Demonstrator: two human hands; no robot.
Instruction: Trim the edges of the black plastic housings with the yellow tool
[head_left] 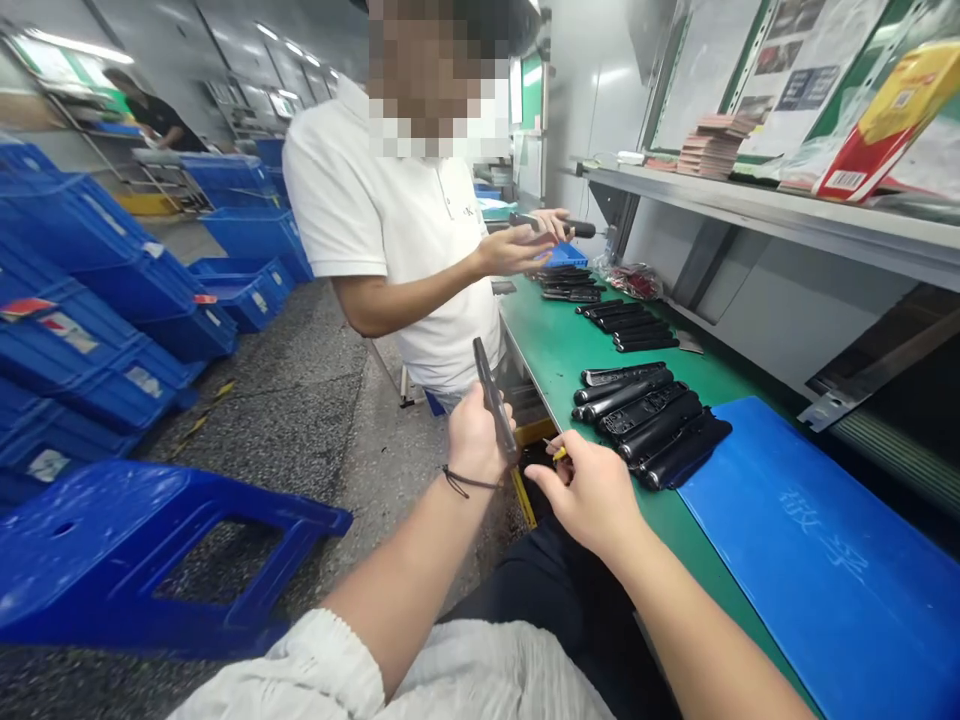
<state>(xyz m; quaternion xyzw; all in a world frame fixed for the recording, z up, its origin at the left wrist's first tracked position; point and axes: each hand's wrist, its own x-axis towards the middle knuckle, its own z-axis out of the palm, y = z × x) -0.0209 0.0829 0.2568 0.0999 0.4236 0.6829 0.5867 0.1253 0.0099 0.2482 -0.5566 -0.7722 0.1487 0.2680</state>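
Observation:
My left hand (pixel 476 432) is wrapped round a long, dark, slim part (pixel 493 395), held tilted in front of me; its exact kind does not show. In my right hand (pixel 592 490), thumb and fingers pinch a small tool with a yellow handle (pixel 559 454) and a thin metal tip. Just beyond the right hand, a row of black elongated plastic parts (pixel 649 415) lies side by side on the green table (pixel 555 370). Some of these show an open, ribbed inside, others a smooth outside.
A person in a white shirt (pixel 420 240) stands ahead, holding a dark part. More black parts (pixel 626 322) lie farther along the table, near a blue sheet (pixel 817 530). A blue stool (pixel 150 560) and stacked blue crates (pixel 97 290) stand left. A shelf (pixel 750 205) overhangs the table.

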